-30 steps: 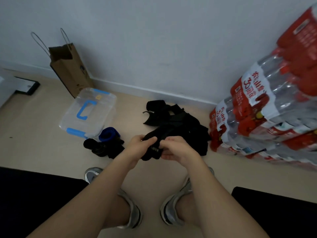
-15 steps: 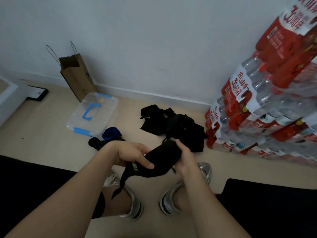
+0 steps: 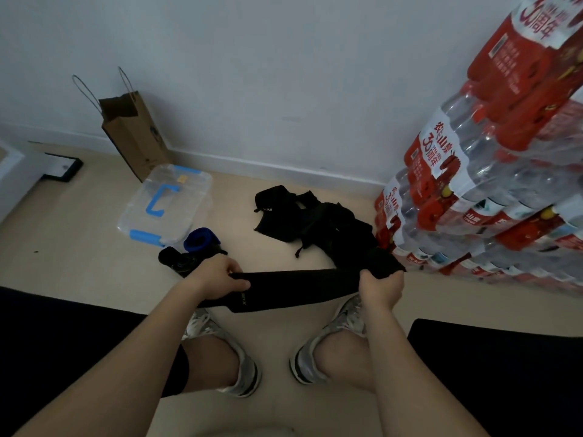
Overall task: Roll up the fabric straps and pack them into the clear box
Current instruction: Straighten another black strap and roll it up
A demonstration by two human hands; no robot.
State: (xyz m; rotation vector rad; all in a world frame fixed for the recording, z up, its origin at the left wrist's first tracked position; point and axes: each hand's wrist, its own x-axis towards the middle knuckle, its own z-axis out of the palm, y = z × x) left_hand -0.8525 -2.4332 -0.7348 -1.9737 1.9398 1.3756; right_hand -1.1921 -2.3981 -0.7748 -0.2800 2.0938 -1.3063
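Both hands grip one black strap: our left hand curls fingers and thumb round its left end, and our right hand clenches the other end, which bunches above the fist. We note the strap spans taut between the two grips. Clear box, lid on, lies at 11 o'clock from the left hand. Blue roll and black roll sit just beside its near corner. Loose strap pile lies at 12 o'clock from the strap's middle.
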